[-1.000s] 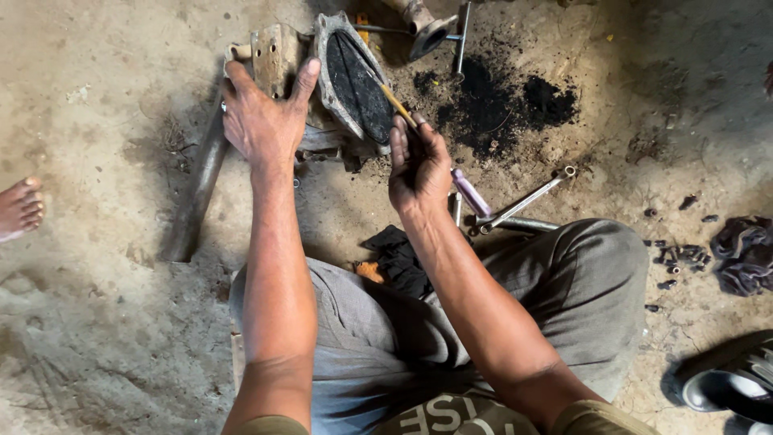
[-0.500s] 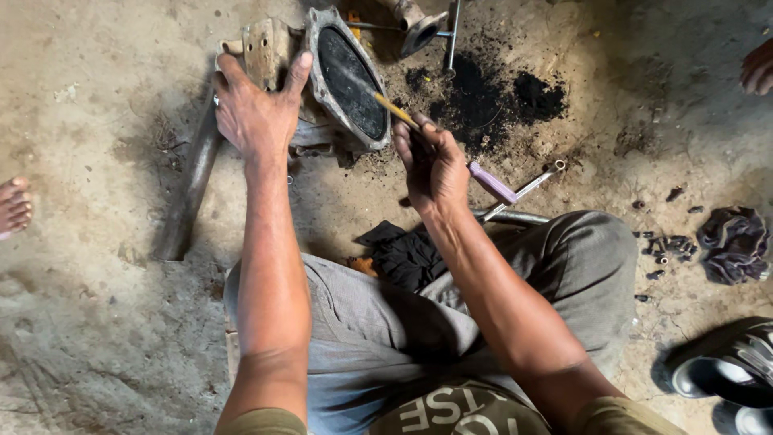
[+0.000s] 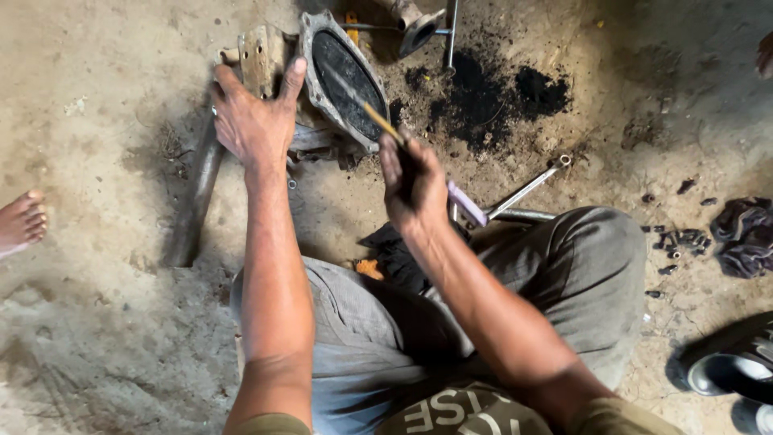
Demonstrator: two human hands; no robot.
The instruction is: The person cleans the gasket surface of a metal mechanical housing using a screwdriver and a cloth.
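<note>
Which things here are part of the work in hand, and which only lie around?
In use: left hand on the metal bracket; right hand holding a thin tool against the oval cover.

Lying about: wrench, dark rag, small bolts, shoe.

left hand (image 3: 254, 121): flat, fingers spread (arm extended) | right hand (image 3: 415, 189): closed in pinch grip
</note>
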